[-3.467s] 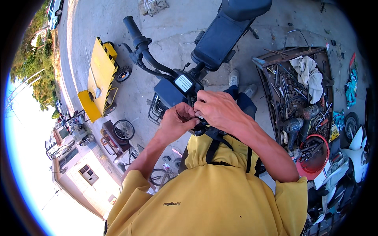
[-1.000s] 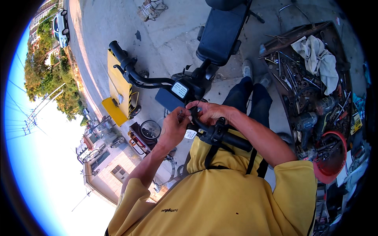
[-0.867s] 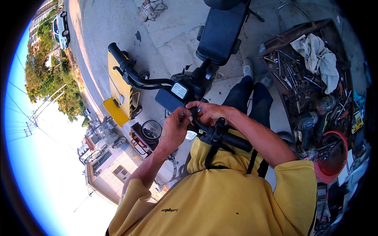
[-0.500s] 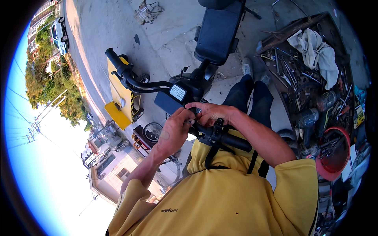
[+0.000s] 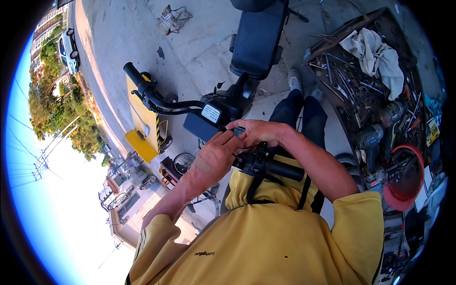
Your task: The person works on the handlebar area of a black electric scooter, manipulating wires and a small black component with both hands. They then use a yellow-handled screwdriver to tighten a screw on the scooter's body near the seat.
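Both hands meet over the middle of a black scooter handlebar (image 5: 178, 105), close to its near-side switch housing (image 5: 259, 161). My left hand (image 5: 219, 153), with a tan plaster on its back, has its fingers closed against those of my right hand. Curled in from the right, my right hand (image 5: 262, 132) pinches at the same spot. A small dark piece shows between the fingertips, too covered to name. Just beyond lies the scooter's dark front panel (image 5: 198, 126) with a pale label (image 5: 211, 113). The near rubber grip (image 5: 285, 169) points toward my yellow shirt.
The black seat (image 5: 256, 42) stretches away ahead. On the right stands a metal tool tray (image 5: 327, 92) with wrenches, a grey rag (image 5: 375, 54) and power drills (image 5: 369, 140). A red bowl (image 5: 403, 202) sits nearer. A yellow cart (image 5: 142, 145) stands at left.
My left hand has rolled over and its fingers have come closer to the right hand's fingertips. The right hand stays nearly in place. The whole view has shifted slightly.
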Available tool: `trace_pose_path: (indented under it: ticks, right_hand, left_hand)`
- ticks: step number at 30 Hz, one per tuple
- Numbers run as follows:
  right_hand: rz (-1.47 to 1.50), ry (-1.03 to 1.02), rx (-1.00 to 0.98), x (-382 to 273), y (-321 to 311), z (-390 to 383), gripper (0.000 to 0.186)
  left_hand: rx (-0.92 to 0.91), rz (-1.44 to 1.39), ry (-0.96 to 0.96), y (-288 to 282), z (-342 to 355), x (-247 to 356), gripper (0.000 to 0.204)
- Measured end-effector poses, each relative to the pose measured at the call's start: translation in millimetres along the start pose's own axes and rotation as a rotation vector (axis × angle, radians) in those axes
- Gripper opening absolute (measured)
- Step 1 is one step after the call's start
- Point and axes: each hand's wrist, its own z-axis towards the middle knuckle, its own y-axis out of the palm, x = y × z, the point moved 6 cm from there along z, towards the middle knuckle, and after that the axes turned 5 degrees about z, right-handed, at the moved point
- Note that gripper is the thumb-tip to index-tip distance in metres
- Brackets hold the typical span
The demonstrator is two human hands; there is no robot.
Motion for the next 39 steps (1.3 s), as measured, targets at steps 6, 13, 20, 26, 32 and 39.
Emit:
trace_pose_path:
  ticks: [6,13,20,26,32,39]
  right_hand:
    - [-0.073,-0.086,0.077,-6,9,-13,0.091]
    - [0.029,-0.093,0.098,-4,7,-32,0.079]
    - [0.011,-0.063,0.095,-11,11,-38,0.069]
    - [-0.081,-0.081,0.141,-13,1,-25,0.062]
    - [-0.197,-0.116,0.105,-27,-13,-13,0.05]
    - [-0.135,-0.148,0.302,-34,-25,12,0.054]
  left_hand:
    - [-0.13,-0.442,-0.459,15,-9,-36,0.015]
    - [-0.192,-0.8,-0.345,7,-18,-53,0.013]
    - [-0.286,-0.703,-0.403,7,-19,-63,0.016]
    - [-0.205,-0.642,-0.408,4,-18,-65,0.01]
    - [-0.224,-0.805,-0.476,17,-15,-83,0.014]
    - [-0.241,-0.807,-0.37,24,-6,-108,0.016]
